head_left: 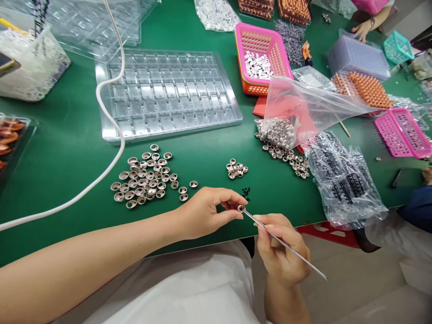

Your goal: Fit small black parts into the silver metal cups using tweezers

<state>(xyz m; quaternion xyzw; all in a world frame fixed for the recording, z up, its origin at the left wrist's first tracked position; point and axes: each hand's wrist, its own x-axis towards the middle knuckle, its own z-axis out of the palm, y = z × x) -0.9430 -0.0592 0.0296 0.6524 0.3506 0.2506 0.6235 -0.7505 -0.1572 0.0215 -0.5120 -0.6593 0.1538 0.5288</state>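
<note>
Between the thumb and fingertips of my left hand (205, 211) is a small round metal cup (240, 208) with a hollow middle. My right hand (283, 245) grips a pair of thin metal tweezers (286, 245), whose tip reaches into the cup. Just beyond my left fingertips lie several tiny black parts (246, 192). A small heap of metal cups (236, 169) sits farther back, and a larger pile of similar cups (145, 177) spreads out left of my left hand. What the tweezer tip touches inside the cup is too small to tell.
A clear compartment tray (168, 96) lies behind the piles, crossed at its left by a white cable (111, 119). A pink basket (265, 38) holds white parts. Plastic bags (347, 189) crowd the right. Another person's hand (362, 30) is at the far right.
</note>
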